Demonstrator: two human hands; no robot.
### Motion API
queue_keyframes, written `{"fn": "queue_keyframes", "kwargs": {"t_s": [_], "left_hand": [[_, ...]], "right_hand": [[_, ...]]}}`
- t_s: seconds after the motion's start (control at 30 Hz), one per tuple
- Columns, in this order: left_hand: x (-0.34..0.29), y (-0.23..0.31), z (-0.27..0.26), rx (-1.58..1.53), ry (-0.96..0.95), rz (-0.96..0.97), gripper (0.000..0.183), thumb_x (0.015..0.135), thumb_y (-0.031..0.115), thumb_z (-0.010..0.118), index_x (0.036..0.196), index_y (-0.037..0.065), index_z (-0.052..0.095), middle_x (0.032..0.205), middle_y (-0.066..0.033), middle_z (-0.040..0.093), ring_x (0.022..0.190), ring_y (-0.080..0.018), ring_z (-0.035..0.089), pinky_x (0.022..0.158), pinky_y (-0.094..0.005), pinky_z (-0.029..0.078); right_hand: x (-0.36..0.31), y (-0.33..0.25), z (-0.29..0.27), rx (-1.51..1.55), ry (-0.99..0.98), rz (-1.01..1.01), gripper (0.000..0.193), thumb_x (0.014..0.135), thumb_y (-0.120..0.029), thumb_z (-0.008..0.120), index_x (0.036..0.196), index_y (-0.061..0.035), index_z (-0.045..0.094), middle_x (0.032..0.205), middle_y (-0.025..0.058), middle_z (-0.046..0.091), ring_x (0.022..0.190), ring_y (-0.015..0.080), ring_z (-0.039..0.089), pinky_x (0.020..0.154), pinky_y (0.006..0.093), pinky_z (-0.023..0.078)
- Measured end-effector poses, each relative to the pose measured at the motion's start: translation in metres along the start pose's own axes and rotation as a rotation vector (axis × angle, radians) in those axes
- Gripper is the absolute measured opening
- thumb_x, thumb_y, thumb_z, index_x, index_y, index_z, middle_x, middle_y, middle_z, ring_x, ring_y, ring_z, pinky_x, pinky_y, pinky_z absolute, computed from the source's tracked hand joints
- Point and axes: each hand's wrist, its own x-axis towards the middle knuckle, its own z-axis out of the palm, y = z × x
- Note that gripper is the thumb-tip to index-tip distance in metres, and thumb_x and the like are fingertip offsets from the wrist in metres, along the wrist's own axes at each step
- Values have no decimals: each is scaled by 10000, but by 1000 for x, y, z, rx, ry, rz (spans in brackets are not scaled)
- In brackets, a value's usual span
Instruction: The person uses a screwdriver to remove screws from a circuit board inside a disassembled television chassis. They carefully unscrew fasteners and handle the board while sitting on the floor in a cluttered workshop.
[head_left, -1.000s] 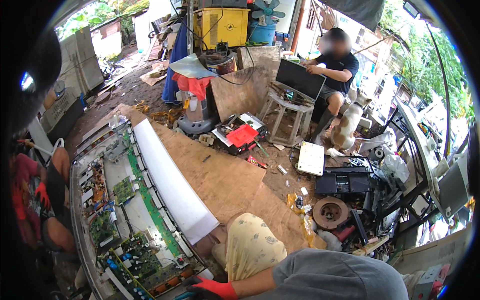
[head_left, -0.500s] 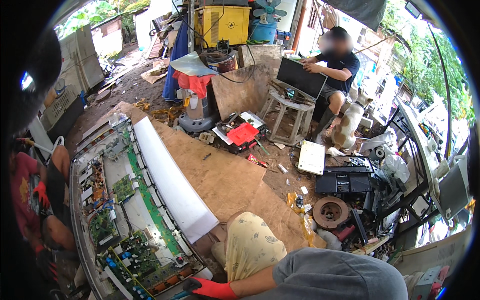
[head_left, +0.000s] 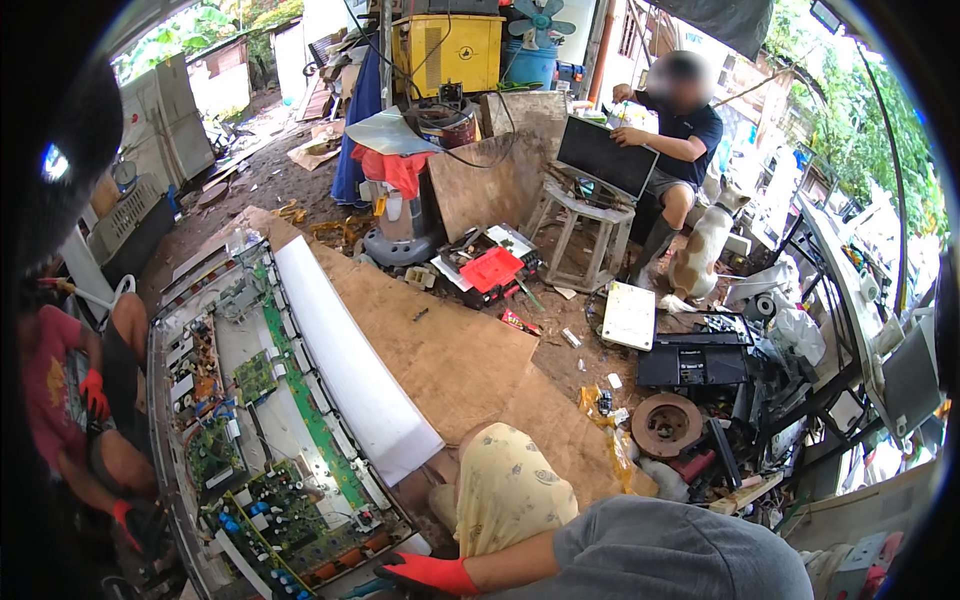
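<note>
My right hand (head_left: 435, 572), in a red and black glove, is at the lower edge beside the near corner of an opened flat-screen TV (head_left: 300, 420). Its fingers are closed around a thin tool with a teal shaft or handle (head_left: 368, 588), mostly cut off by the frame, so its kind cannot be told. The TV lies with its inside up, showing green circuit boards (head_left: 290, 510), a long green strip board and loose wires. A long white sheet (head_left: 350, 360) leans along its right side. My left hand is out of view.
Left of the TV squats a person in a pink shirt (head_left: 60, 375) with red gloves. Plywood (head_left: 440, 350) covers the ground ahead. Farther off, another person holds a black monitor (head_left: 605, 157) on a wooden stool (head_left: 580, 225), a dog (head_left: 700, 250) beside them. Scrap parts (head_left: 690, 360) lie right.
The view has shifted slightly. The far person has lifted one hand off the monitor's top edge. A gloved hand of the person at left has moved nearer the TV. My right hand stays near the TV corner.
</note>
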Motion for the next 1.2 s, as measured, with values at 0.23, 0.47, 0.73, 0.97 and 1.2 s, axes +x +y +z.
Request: {"fn": "queue_keyframes", "kwargs": {"t_s": [0.23,0.47,0.73,0.97,1.2], "left_hand": [[6,1,-2,-52,-186,-284,221,883,118,757,1096,126,814,1508,-313,452,1228,-450,574,1035,-445,470],[8,18,-5,-196,-13,-146,215,881,81,761,1090,86,807,1520,-283,464,1229,-440,585,1011,-438,486],[9,11,-1,-504,-60,-380,214,890,151,771,1094,99,811,1498,-287,491,1274,-441,551,1066,-465,454],[12,10,-1,-24,19,47,266,883,128,773,1128,24,779,1502,-286,486,1304,-400,543,1068,-433,466],[8,9,1,-80,-25,-26,298,888,142,767,1150,1,762,1567,-263,418,1346,-374,514,1094,-413,450]], "right_hand": [[-1,5,2,-336,45,-508,244,950,-119,611,1185,-114,546,884,36,586,735,124,541,637,313,460],[24,27,0,-35,-39,-525,196,964,-148,615,1148,-103,561,890,27,591,757,133,571,644,322,467],[17,5,-11,-223,24,-242,362,967,-290,676,1231,-55,597,1103,79,664,1040,186,608,909,339,488],[16,23,-7,-266,61,-645,266,922,-138,646,1179,-95,593,951,36,608,826,114,569,709,307,483],[11,1,-7,-66,40,-74,258,928,-116,627,1182,-135,584,867,27,567,642,118,508,581,311,442]]}}
